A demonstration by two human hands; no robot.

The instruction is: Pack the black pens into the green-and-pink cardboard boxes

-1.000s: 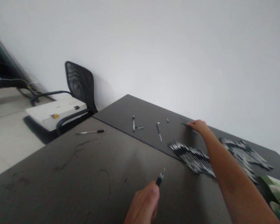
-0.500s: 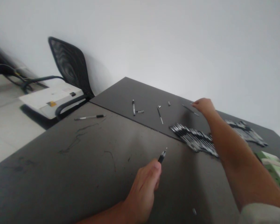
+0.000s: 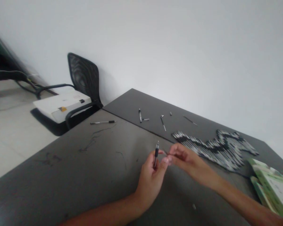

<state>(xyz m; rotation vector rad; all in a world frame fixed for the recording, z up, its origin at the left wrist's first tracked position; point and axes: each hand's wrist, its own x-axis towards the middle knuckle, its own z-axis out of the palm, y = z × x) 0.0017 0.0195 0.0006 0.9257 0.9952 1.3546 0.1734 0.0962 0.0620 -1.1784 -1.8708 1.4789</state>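
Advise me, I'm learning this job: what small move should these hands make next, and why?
Probably bring the thin dark pen part pinched by the right hand to the slim black pen held upright in the left hand, since the two already sit close together above the dark tabletop.

A black mesh-backed chair [image 3: 83, 76] stands beside the dark table [image 3: 49, 175].

Left hand [image 3: 151, 183] grips black pen [image 3: 156, 153] upright; right hand [image 3: 182, 158] pinches thin item [image 3: 165, 152] just beside; pen pile [image 3: 214, 150] on dark table [image 3: 61, 175] beyond.
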